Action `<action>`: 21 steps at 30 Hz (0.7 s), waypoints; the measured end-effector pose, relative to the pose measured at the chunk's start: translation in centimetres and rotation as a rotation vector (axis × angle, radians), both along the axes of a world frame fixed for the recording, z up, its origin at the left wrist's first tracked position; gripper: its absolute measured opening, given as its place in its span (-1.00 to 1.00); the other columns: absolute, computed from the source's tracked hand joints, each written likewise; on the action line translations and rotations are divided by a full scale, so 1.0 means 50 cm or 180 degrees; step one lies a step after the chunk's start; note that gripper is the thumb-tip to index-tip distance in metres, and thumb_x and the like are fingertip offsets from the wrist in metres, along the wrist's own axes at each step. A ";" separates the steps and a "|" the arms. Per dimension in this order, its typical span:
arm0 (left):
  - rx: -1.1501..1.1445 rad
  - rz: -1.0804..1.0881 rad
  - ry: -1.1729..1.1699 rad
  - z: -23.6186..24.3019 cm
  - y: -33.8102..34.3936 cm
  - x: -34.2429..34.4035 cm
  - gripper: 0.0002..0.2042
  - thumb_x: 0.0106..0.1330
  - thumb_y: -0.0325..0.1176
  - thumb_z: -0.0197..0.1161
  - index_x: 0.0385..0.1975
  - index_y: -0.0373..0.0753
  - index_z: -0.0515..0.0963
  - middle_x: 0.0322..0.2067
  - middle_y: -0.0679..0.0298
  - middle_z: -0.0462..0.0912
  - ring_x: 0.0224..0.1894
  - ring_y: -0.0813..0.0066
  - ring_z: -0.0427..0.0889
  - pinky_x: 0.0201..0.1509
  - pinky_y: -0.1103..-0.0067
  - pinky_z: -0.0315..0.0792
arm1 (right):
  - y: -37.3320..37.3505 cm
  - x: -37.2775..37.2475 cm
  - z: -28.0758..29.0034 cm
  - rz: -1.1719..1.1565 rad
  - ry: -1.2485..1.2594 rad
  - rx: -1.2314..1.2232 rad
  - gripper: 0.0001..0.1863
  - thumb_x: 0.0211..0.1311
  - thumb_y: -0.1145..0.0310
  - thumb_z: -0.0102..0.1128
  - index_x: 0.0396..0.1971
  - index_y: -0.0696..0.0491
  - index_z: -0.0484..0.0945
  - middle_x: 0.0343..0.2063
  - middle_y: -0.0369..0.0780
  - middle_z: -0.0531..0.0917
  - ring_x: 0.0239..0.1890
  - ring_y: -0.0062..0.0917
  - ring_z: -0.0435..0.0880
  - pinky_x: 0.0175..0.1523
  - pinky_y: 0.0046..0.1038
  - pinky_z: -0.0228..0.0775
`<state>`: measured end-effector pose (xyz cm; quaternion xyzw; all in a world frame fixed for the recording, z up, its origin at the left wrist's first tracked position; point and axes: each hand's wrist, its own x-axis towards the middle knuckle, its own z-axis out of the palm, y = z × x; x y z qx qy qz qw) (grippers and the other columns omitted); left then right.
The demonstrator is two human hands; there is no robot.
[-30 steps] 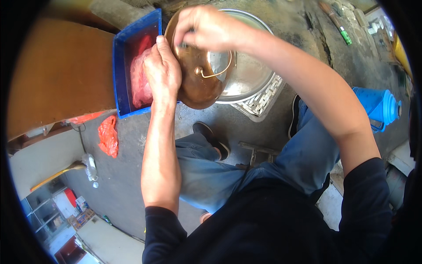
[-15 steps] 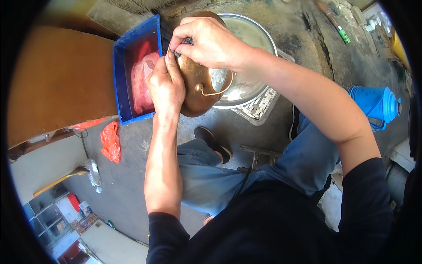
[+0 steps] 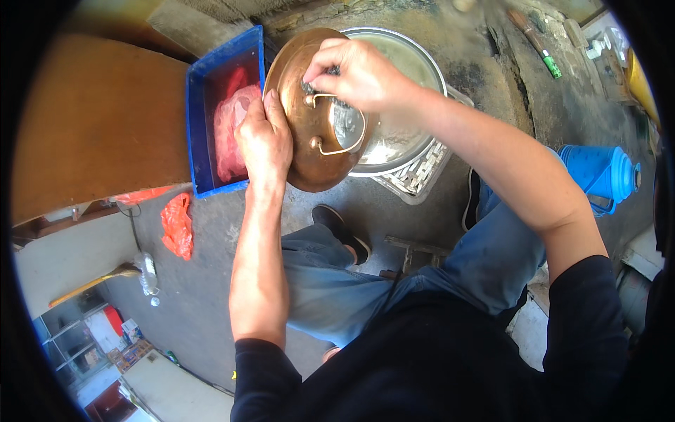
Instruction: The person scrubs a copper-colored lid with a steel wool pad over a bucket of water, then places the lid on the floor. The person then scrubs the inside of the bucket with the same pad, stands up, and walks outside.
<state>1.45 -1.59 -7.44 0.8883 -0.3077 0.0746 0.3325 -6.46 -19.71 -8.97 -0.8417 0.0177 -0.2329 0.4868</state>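
Left hand (image 3: pixel 266 141): fingers gripping brown lid (image 3: pixel 301 123) by rim | right hand (image 3: pixel 358 74): fingers pinching dark scourer (image 3: pixel 308 88) | step: likely scrubbing | next calls for: steady rim, even pressure

Round, browned, copper-coloured pot lid (image 3: pixel 320 123), held tilted with its outer face showing; a thin gold-coloured loop handle (image 3: pixel 316 143) arches beside a shiny silvery centre. A dark grey scouring pad (image 3: pixel 308 88), mostly hidden, sits at the lid's face near the handle's upper end.
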 end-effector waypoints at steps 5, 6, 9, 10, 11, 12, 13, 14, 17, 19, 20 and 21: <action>0.0044 -0.0057 0.0052 0.004 -0.012 -0.004 -0.69 0.49 -0.20 0.11 -0.16 -0.34 0.65 -0.37 -0.16 0.68 -0.31 -0.10 0.71 -0.23 0.27 0.54 | -0.036 0.023 -0.023 -0.0356 -0.0094 -0.0131 -0.88 0.15 0.45 0.33 -0.31 0.07 0.74 -0.29 -0.18 0.70 -0.15 -0.44 0.68 0.02 -0.42 0.51; -0.0060 -0.0101 0.0018 0.002 -0.007 -0.007 -0.69 0.49 -0.20 0.11 -0.16 -0.34 0.65 -0.37 -0.16 0.68 -0.31 -0.10 0.71 -0.23 0.27 0.54 | -0.010 0.010 -0.004 -0.0273 -0.0105 -0.0142 -0.89 0.15 0.45 0.33 -0.32 0.07 0.74 -0.29 -0.18 0.70 -0.15 -0.44 0.68 0.02 -0.42 0.51; 0.0072 -0.0019 -0.0001 0.003 -0.008 -0.001 -0.70 0.49 -0.21 0.11 -0.15 -0.34 0.65 -0.35 -0.16 0.68 -0.30 -0.10 0.71 -0.22 0.27 0.54 | -0.045 0.039 -0.012 -0.0395 0.0122 0.0452 -0.88 0.14 0.43 0.34 -0.32 0.08 0.74 -0.32 -0.19 0.69 -0.15 -0.41 0.68 0.02 -0.41 0.50; -0.0097 -0.0114 -0.0188 0.004 -0.011 0.000 -0.71 0.49 -0.23 0.12 -0.26 -0.36 0.62 -0.44 -0.17 0.65 -0.39 -0.11 0.68 -0.30 0.24 0.51 | -0.050 0.039 -0.023 -0.0466 0.0046 0.0264 -0.88 0.13 0.43 0.34 -0.32 0.08 0.74 -0.32 -0.19 0.68 -0.16 -0.41 0.68 0.02 -0.41 0.50; -0.0251 -0.0213 -0.0351 -0.005 -0.013 -0.001 -0.69 0.48 -0.24 0.13 -0.36 -0.39 0.59 -0.52 -0.17 0.61 -0.47 -0.12 0.65 -0.38 0.22 0.49 | -0.042 0.032 -0.023 -0.0541 -0.0006 0.0089 -0.88 0.12 0.44 0.34 -0.32 0.08 0.74 -0.32 -0.19 0.68 -0.17 -0.40 0.68 0.01 -0.41 0.50; -0.0398 -0.0291 -0.0518 -0.009 -0.010 -0.003 -0.66 0.48 -0.26 0.14 -0.47 -0.41 0.57 -0.61 -0.18 0.58 -0.56 -0.13 0.62 -0.46 0.19 0.46 | -0.007 0.019 -0.006 -0.0404 -0.0111 0.0065 -0.88 0.12 0.44 0.34 -0.33 0.09 0.74 -0.33 -0.18 0.69 -0.18 -0.42 0.68 0.00 -0.41 0.51; -0.0338 -0.0248 -0.0511 -0.013 -0.004 0.000 -0.66 0.48 -0.25 0.14 -0.47 -0.41 0.57 -0.61 -0.18 0.58 -0.56 -0.13 0.62 -0.46 0.19 0.46 | 0.025 0.010 0.007 -0.0267 -0.0218 0.0041 -0.89 0.12 0.44 0.34 -0.34 0.09 0.73 -0.33 -0.18 0.69 -0.19 -0.43 0.68 0.00 -0.41 0.51; -0.0303 -0.0235 -0.0513 -0.012 -0.006 0.003 -0.66 0.48 -0.25 0.14 -0.47 -0.41 0.57 -0.61 -0.18 0.58 -0.56 -0.12 0.63 -0.46 0.20 0.46 | 0.012 0.015 0.001 -0.0266 -0.0328 -0.0162 -0.89 0.12 0.44 0.34 -0.35 0.11 0.73 -0.33 -0.17 0.69 -0.21 -0.46 0.69 -0.02 -0.40 0.52; -0.0148 -0.0100 -0.0148 -0.002 -0.010 0.000 -0.70 0.49 -0.23 0.12 -0.29 -0.38 0.62 -0.44 -0.16 0.64 -0.39 -0.05 0.69 -0.30 0.28 0.50 | -0.051 0.046 -0.017 -0.0468 0.0225 0.0604 -0.87 0.11 0.44 0.35 -0.34 0.14 0.73 -0.31 -0.19 0.70 -0.20 -0.46 0.68 -0.02 -0.40 0.51; -0.0058 -0.0031 0.0045 -0.003 -0.012 0.002 -0.70 0.49 -0.22 0.11 -0.21 -0.36 0.65 -0.36 -0.14 0.67 -0.32 -0.01 0.71 -0.22 0.32 0.52 | -0.012 0.040 -0.037 -0.0341 -0.0511 -0.0261 -0.86 0.12 0.43 0.35 -0.32 0.11 0.73 -0.31 -0.19 0.70 -0.23 -0.45 0.69 -0.07 -0.40 0.53; -0.0033 -0.0023 0.0059 -0.001 -0.008 0.003 -0.70 0.49 -0.22 0.11 -0.21 -0.36 0.65 -0.37 -0.14 0.67 -0.33 0.00 0.71 -0.23 0.32 0.52 | 0.002 0.029 -0.021 -0.0269 -0.0376 -0.0218 -0.87 0.12 0.43 0.34 -0.32 0.10 0.73 -0.31 -0.20 0.70 -0.22 -0.44 0.69 -0.07 -0.41 0.53; -0.0008 -0.0017 0.0073 0.000 -0.005 0.003 -0.70 0.49 -0.22 0.11 -0.21 -0.36 0.65 -0.37 -0.14 0.67 -0.35 0.00 0.70 -0.23 0.32 0.52 | 0.008 0.021 -0.004 -0.0197 -0.0241 -0.0174 -0.87 0.12 0.43 0.34 -0.31 0.08 0.74 -0.31 -0.20 0.70 -0.22 -0.43 0.69 -0.07 -0.41 0.53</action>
